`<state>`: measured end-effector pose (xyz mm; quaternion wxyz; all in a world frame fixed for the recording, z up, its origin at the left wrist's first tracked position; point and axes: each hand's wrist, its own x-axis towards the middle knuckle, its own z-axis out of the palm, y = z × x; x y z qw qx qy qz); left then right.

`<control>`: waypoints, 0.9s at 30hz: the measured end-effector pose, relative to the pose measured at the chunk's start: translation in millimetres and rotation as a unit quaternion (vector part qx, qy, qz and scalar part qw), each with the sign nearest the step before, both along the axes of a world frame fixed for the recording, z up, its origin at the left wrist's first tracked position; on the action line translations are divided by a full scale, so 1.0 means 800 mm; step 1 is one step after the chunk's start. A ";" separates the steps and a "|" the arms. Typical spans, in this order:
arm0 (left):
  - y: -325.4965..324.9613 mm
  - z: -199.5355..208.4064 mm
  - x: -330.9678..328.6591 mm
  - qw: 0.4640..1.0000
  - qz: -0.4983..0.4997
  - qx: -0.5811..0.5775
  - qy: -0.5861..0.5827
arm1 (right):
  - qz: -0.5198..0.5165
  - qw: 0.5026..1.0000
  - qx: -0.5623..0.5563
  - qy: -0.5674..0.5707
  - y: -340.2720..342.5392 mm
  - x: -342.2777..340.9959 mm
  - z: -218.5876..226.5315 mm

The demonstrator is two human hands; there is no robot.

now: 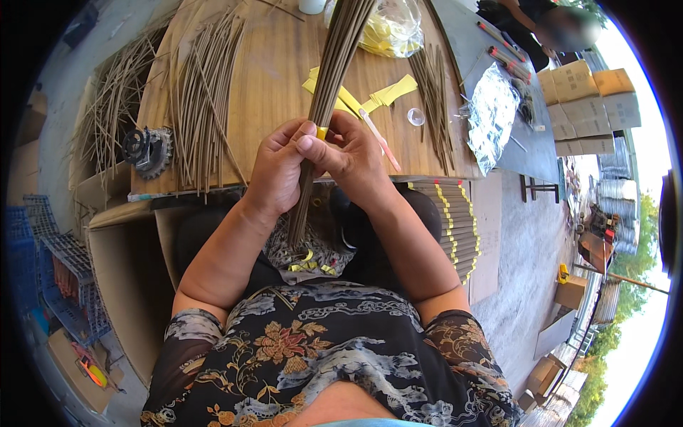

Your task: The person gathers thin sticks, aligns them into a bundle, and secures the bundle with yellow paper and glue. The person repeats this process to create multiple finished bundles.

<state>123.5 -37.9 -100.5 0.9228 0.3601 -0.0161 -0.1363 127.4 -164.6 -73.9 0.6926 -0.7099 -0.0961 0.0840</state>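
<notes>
Bundle of sticks (340, 57) at tabletop (274, 71) edge, upper end toward 12 o'clock. Left hand (282, 160): grip clamped on bundle. Right hand (356, 156): grip clamped likewise, by yellow band (322, 133). From hands: foil (492, 117), 3 o'clock; bag (391, 32), 1 o'clock.

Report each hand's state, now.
Left hand: closed, holding a long bundle of thin brown sticks.
Right hand: closed on the same bundle, at its narrow yellow band.
</notes>
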 end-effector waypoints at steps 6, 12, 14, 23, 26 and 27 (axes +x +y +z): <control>0.013 0.007 -0.002 0.996 -0.055 -0.063 0.016 | 0.069 0.989 0.113 0.070 0.002 0.006 0.010; 0.022 0.008 -0.003 0.987 -0.111 -0.112 0.014 | 0.108 0.989 0.104 -0.004 -0.003 0.008 0.021; 0.024 0.005 -0.003 0.984 -0.127 -0.124 0.011 | 0.110 0.989 0.095 -0.015 -0.002 0.007 0.026; 0.028 0.008 0.006 0.987 -0.097 -0.125 0.002 | 0.092 0.990 0.104 0.028 -0.018 0.011 -0.001; 0.031 0.000 0.015 0.976 -0.096 -0.196 -0.007 | 0.219 0.961 0.146 0.088 -0.003 -0.007 0.001; 0.032 0.000 0.015 0.974 -0.088 -0.206 -0.012 | 0.179 0.966 0.142 0.121 0.017 -0.027 -0.001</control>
